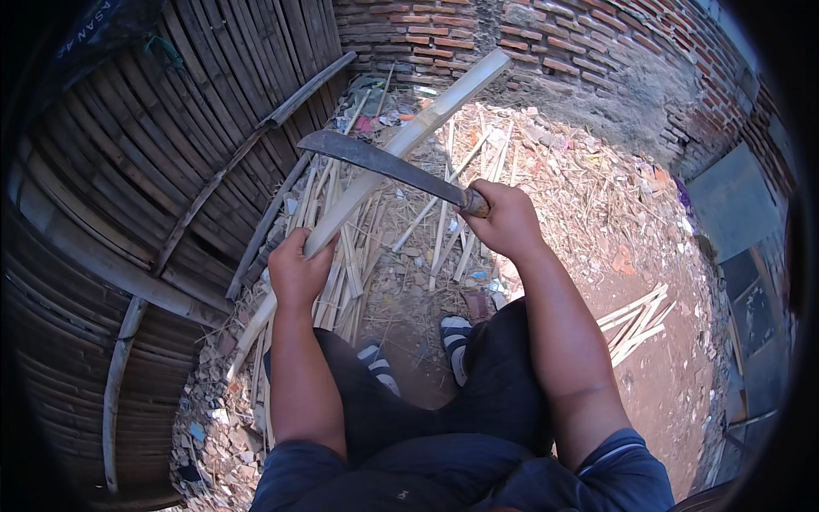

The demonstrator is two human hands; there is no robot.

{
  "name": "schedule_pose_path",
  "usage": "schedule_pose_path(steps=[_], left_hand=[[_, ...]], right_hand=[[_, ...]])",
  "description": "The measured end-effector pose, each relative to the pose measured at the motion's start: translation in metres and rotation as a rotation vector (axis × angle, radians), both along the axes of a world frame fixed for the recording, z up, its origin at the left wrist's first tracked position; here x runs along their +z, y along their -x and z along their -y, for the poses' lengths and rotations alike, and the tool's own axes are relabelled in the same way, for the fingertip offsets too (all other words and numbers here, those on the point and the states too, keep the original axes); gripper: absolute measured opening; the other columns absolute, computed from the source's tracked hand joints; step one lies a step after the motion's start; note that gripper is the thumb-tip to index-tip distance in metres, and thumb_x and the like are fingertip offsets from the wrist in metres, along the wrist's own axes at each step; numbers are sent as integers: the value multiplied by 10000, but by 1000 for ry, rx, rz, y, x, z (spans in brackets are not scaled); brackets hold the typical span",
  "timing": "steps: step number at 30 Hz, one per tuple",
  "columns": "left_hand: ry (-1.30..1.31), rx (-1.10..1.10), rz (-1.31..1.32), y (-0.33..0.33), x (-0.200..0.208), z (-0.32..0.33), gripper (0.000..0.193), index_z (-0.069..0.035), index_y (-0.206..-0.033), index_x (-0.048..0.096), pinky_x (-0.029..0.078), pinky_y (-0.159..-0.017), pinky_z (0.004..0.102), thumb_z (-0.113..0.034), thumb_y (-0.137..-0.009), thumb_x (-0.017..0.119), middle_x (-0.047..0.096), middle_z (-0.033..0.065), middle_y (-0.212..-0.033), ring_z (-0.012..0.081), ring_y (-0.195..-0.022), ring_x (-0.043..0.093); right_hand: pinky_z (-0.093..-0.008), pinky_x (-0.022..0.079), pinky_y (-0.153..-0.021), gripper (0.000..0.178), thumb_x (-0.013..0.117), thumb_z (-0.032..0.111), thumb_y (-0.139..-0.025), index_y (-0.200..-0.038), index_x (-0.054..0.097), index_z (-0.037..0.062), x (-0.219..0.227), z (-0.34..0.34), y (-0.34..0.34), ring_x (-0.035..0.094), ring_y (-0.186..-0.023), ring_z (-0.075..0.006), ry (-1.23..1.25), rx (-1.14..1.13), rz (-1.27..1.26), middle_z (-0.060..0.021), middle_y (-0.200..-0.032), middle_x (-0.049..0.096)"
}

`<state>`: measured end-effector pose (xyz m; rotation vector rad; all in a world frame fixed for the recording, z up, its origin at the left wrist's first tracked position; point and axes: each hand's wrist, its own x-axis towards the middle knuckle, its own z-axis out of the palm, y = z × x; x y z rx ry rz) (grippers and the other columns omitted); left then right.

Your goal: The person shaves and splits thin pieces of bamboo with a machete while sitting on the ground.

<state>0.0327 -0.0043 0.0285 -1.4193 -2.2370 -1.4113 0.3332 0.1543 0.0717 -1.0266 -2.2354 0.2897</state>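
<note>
My left hand (300, 266) is closed around a long, pale split bamboo strip (452, 96). The strip slants up and away to the right, and its lower end comes out below that hand. In my right hand (506, 220) is the wooden handle of a machete (380, 160), fingers wrapped round it. The dark blade points left, with its curved tip beyond the strip. It crosses over the middle of the strip; whether it touches the bamboo I cannot tell.
Bamboo slats (350, 256) lie scattered on the rubble-strewn ground ahead and under my left arm. A small stack of strips (636, 320) rests at the right. A bamboo wall (128, 171) stands on the left, a brick wall (572, 43) at the back. My sandalled feet are below.
</note>
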Motion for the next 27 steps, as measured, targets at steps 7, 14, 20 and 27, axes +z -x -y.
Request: schedule_pose_path(steps=[7, 14, 20, 27], left_hand=[[15, -20, 12, 2, -1, -1, 350, -6, -904, 737, 530, -649, 382, -286, -832, 933, 710, 172, -745, 279, -644, 670], [33, -34, -2, -2, 1, -3, 349, 5, -919, 739, 524, -649, 374, -267, -827, 937, 717, 179, -763, 238, -640, 658], [55, -41, 5, -8, -2, -7, 346, -37, -943, 768, 568, -673, 418, -334, -840, 914, 744, 197, -795, 362, -723, 751], [67, -33, -33, 2, -1, 0, 368, -30, -949, 766, 569, -670, 427, -345, -836, 918, 746, 199, -808, 377, -727, 751]], right_hand=[[-437, 567, -738, 319, 865, 349, -878, -1054, 766, 101, 4, -11, -13, 750, -799, -316, 216, -46, -115, -121, -840, 756], [-410, 557, -731, 330, 848, 366, -911, -1069, 770, 87, 1, -15, -22, 742, -771, -284, 251, -48, -146, -121, -826, 754], [-494, 582, -759, 300, 851, 266, -798, -1025, 731, 109, -2, 7, 3, 736, -841, -377, -90, 88, 116, -137, -871, 743], [-487, 578, -774, 288, 836, 310, -878, -1088, 792, 118, 8, -8, -10, 751, -863, -405, 71, -135, -38, -183, -889, 774]])
